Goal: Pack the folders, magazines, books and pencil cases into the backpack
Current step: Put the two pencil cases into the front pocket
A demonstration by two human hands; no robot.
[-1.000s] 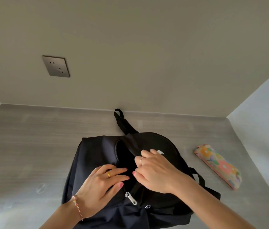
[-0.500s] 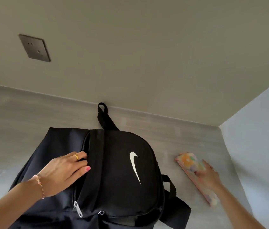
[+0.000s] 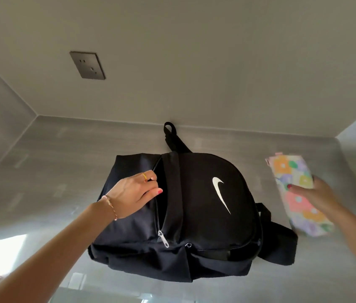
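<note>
Fingers (image 3: pixel 303 190) wrapping floral pencil case (image 3: pixel 297 171), beside backpack (image 3: pixel 205 215)

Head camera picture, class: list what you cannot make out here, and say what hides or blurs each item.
- Inside of the black fabric backpack: the unzipped slot is dark, so its contents cannot be seen.
- Left hand: its fingers hook over the slot's edge, tips hidden.
- Floral fabric pencil case: motion-blurred; zip and ends unclear.
- Right hand: blurred, fingers mostly behind the case.
- Both forearms: cut off by the bottom edge.
</note>
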